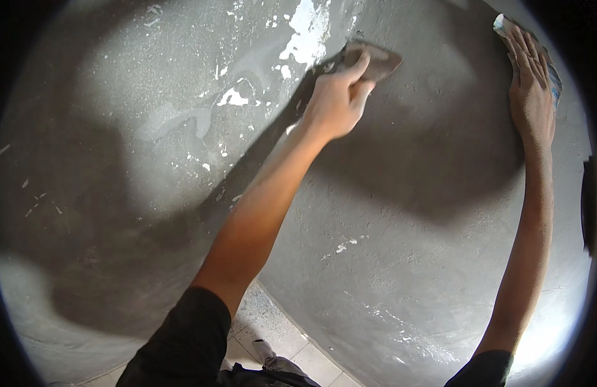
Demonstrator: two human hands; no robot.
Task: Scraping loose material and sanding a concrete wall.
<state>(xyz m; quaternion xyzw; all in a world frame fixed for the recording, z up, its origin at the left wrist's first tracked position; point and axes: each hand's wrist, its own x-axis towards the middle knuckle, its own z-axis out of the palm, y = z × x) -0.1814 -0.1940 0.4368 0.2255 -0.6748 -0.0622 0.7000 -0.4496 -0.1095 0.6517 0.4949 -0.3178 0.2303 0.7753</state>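
Left hand (336, 104) pinches the scraper (384, 62), upper centre, likely light, stiff, best held by its near edge; right hand (532, 90), upper right, covers a sheet (500, 26), hold unclear.

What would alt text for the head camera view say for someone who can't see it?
A person's left hand grips a flat scraper at a grey wall with white patches; the right hand, fingers outstretched, lies over some thin white-and-blue material at upper right. Pale floor tiles show below.
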